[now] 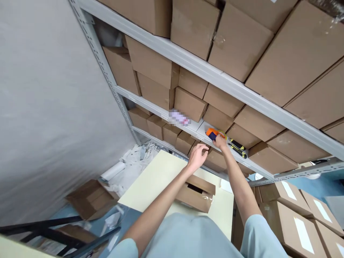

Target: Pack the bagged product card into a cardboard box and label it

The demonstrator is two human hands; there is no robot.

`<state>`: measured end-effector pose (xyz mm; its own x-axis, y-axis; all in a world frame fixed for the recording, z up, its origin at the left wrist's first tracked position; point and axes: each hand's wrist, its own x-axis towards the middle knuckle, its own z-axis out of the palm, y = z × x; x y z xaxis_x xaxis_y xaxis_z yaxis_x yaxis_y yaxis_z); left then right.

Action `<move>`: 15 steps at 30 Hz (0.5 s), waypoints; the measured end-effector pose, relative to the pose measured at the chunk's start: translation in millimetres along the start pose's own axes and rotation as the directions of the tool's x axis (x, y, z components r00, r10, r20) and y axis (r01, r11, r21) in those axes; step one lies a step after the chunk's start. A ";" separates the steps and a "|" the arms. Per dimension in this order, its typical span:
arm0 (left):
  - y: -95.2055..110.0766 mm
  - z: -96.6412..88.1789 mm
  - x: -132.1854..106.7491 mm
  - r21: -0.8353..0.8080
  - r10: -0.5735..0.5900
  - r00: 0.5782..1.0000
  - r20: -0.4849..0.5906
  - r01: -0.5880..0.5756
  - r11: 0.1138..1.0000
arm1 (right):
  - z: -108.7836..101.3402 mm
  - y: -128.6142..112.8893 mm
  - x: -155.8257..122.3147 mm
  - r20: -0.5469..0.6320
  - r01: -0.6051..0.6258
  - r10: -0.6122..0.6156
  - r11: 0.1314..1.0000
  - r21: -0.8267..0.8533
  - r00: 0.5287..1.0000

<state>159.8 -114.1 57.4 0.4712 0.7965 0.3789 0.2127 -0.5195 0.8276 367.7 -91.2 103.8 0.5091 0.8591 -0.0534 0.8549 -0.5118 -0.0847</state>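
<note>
My right hand (220, 141) is closed around an orange and dark blue tape dispenser (212, 133) at the shelf edge. A yellow ring, perhaps a tape roll, shows just behind the fingers. My left hand (198, 156) hangs in the air in front of the shelf, fingers loosely curved, thumb apart, nothing in it. Below both hands, a cardboard box (193, 204) lies on the pale yellow tabletop (150, 179), with a dark gap between its top flaps. Two black and yellow utility knives (237, 149) rest on the shelf to the right of my right hand.
Metal shelving (193, 64) filled with cardboard boxes rises ahead. A purple, blurred packet (179, 117) lies on the same shelf. White scrap paper (134, 157) and an open carton (92, 199) are on the floor at left. Stacked labelled boxes (285, 218) stand at right.
</note>
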 end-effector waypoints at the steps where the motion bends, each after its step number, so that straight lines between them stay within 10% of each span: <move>1: -5.0 -3.7 -5.3 -0.013 -0.014 1.000 0.000 0.014 1.000 | 1.1 -0.2 2.0 0.013 -0.007 0.007 1.000 -0.003 1.000; 12: -17.5 -23.8 -49.8 -0.188 -0.073 0.996 0.044 0.080 0.979 | 22.3 -5.7 -58.1 -0.183 0.099 -0.050 0.959 0.265 0.982; 15: -20.8 -32.7 -68.2 -0.268 -0.102 0.994 0.029 0.106 0.958 | 55.5 -17.2 -119.7 -0.256 0.208 -0.039 0.704 0.679 0.966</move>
<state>95.3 -147.5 27.9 0.4719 0.8359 0.2804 0.0244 -0.3302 0.9436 286.5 -185.4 56.4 0.4840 0.8504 0.2061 0.6395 -0.1830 -0.7467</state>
